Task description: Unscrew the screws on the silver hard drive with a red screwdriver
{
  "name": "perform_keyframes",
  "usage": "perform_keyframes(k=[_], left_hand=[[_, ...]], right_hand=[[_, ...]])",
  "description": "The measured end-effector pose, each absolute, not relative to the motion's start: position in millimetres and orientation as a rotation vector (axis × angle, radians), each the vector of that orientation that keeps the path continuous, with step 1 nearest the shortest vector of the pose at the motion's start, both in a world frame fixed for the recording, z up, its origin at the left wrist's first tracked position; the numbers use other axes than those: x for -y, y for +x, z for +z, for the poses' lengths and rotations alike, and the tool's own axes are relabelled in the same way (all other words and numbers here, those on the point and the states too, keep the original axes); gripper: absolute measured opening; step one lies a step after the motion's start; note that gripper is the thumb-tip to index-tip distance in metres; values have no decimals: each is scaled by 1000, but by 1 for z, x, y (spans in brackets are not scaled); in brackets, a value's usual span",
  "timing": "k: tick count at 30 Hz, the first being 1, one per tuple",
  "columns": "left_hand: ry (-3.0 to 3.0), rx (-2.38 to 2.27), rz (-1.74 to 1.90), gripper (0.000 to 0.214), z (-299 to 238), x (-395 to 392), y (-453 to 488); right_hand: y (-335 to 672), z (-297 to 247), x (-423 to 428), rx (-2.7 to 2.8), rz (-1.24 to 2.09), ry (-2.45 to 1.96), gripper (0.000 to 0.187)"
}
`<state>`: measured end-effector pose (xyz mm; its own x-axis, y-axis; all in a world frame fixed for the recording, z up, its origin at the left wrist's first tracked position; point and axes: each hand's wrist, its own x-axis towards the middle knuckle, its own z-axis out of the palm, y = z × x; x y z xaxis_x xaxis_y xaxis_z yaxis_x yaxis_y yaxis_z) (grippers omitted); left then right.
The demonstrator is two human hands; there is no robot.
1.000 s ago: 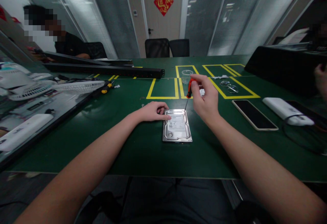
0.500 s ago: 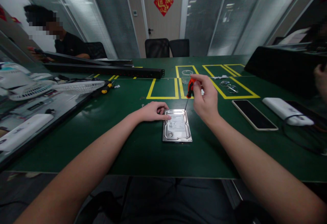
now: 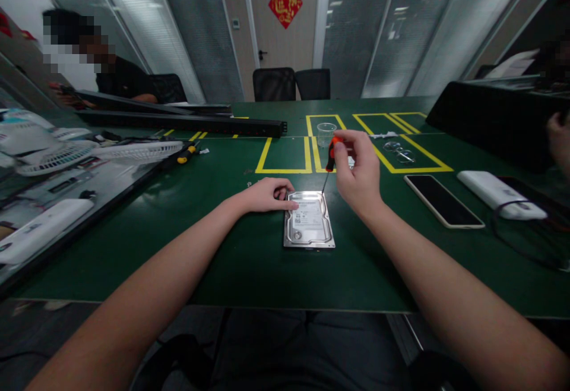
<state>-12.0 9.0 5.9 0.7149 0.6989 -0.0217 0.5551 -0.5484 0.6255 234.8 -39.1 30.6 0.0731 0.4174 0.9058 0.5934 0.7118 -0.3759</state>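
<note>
A silver hard drive (image 3: 310,218) with a white label lies flat on the green table. At its upper left edge, my left hand (image 3: 267,195) grips it, thumb on the top face and fingers curled at the side. My right hand (image 3: 360,168) is closed round the handle of a red and black screwdriver (image 3: 331,156). The screwdriver leans slightly, its thin shaft pointing down and its tip at the drive's upper right corner. Whether the tip sits in a screw is too small to tell.
Beyond my right hand stands a clear plastic cup (image 3: 326,133), with glasses (image 3: 399,151) beside it. A phone (image 3: 444,201) and a white power bank (image 3: 501,194) lie right. Fan parts (image 3: 57,150), yellow-handled pliers (image 3: 187,153) and a long black bar (image 3: 187,123) occupy the left. A person (image 3: 122,79) sits far left.
The fingers of my right hand have shifted slightly on the screwdriver's handle, and the handle has turned a little. My left hand and the hard drive stay in place.
</note>
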Motion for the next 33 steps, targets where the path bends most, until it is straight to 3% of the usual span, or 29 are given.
perform_keyframes(k=[17, 33], left_hand=[[2317, -954, 298, 61, 8, -9, -12], [2309, -937, 321, 58, 5, -9, -12]], right_hand=[[237, 24, 33, 1509, -13, -826, 20], [237, 27, 35, 1527, -133, -865, 20]])
